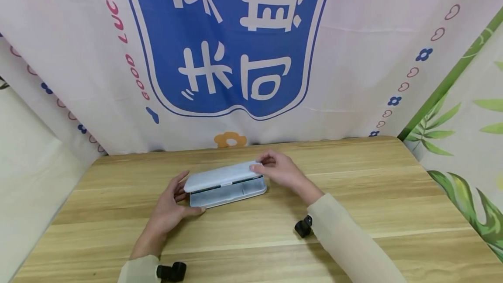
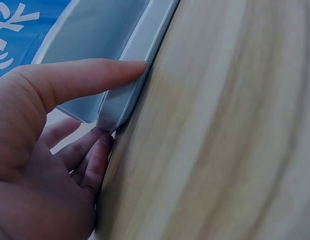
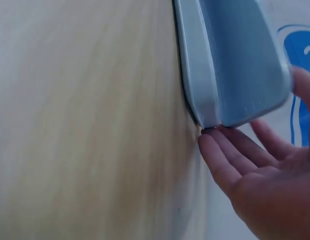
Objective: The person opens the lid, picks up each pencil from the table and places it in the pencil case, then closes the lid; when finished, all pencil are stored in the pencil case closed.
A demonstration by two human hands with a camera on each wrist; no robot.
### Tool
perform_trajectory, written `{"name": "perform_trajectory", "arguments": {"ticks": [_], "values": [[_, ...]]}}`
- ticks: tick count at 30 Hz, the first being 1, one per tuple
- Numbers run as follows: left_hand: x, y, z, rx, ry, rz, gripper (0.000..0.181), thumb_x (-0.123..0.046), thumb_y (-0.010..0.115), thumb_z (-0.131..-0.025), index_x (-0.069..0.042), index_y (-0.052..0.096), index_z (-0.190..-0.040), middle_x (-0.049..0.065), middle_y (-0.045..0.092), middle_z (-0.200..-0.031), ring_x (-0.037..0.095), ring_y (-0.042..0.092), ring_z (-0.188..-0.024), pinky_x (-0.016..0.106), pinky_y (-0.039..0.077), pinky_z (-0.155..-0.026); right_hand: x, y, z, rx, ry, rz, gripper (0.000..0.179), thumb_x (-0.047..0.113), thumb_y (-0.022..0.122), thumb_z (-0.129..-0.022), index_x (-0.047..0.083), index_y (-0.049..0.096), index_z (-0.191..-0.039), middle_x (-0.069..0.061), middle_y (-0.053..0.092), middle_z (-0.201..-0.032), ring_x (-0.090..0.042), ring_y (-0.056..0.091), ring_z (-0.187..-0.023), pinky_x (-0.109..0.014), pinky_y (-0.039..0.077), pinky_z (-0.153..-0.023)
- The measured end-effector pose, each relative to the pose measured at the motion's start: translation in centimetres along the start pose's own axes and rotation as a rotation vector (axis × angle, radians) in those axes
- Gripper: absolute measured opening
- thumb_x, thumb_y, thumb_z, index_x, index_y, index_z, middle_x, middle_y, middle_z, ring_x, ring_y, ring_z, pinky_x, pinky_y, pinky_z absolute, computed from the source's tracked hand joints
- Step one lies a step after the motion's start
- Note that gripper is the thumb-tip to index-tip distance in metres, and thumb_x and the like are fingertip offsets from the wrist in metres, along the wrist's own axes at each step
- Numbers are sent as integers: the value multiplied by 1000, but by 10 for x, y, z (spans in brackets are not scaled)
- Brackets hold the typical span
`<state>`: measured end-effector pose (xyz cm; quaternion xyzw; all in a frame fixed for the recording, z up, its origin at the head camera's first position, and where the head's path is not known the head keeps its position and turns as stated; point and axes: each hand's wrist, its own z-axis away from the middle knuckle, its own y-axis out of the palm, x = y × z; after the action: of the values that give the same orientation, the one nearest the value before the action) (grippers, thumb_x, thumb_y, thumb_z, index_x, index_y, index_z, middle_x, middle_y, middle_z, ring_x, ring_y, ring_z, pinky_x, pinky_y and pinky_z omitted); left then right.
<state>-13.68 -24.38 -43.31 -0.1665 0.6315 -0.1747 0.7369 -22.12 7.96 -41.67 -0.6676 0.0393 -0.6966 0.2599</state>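
A pale blue pencil case (image 1: 235, 199) lies on the wooden table with its hinged lid (image 1: 225, 176) partly raised. A dark green line runs along the gap beneath the lid. My left hand (image 1: 169, 208) grips the left end, its thumb on the front rim; in the left wrist view its fingers (image 2: 99, 155) touch the case's corner. At the other end, my right hand (image 1: 280, 171) holds the lid, thumb on its top. The right wrist view shows the right fingers (image 3: 225, 160) against the end of the case near the hinge. The lid hides part of the inside.
The wooden table (image 1: 251, 248) stretches around the case on all sides. Behind it hangs a printed cloth (image 1: 338, 125) that meets the table's back edge. A leaf-patterned cloth (image 1: 479, 152) hangs on the right. Small black devices (image 1: 303, 227) sit at both wrists.
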Motion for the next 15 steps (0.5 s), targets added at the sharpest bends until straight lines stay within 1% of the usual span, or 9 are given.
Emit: {"name": "perform_trajectory", "arguments": {"ticks": [3, 6, 9, 12, 15], "values": [[0, 1, 0, -2, 3, -3, 118, -5, 96, -76, -15, 27, -171, 24, 45, -163, 39, 49, -145, 51, 40, -121, 1, -1, 5, 60, -49, 115, 61, 42, 85, -93, 11, 66, -142, -9, 67, -146, -29, 65, -136, -47, 53, -117], [1, 1, 0, -3, 3, 5, 116, -4, 96, -75, -16, 31, -170, 24, 46, -162, 40, 49, -145, 52, 39, -122, 1, 0, 8, 88, -74, 174, 70, 37, 88, -91, 8, 62, -149, -14, 62, -154, -32, 63, -140, -47, 52, -117], [0, 1, 0, 0, 7, -1, 112, -5, 96, -75, -14, 35, -169, 24, 47, -161, 41, 49, -145, 53, 39, -122, 2, 2, 10, 95, -84, 197, 74, 32, 91, -89, 7, 61, -152, -16, 59, -158, -33, 62, -142, -46, 52, -117], [-1, 1, 0, 12, 13, -33, 110, -8, 96, -76, -11, 36, -168, 25, 49, -159, 41, 50, -145, 54, 40, -122, 1, 4, 12, 92, -106, 233, 76, 27, 92, -87, 6, 59, -153, -16, 58, -158, -33, 61, -142, -45, 52, -117], [-4, 1, 1, 42, 0, -64, 110, -19, 96, -80, -10, 33, -169, 23, 46, -163, 41, 47, -148, 56, 38, -125, 2, 6, 14, 84, -130, 274, 77, 25, 93, -87, 4, 59, -152, -17, 59, -158, -33, 63, -141, -45, 53, -116]]}}
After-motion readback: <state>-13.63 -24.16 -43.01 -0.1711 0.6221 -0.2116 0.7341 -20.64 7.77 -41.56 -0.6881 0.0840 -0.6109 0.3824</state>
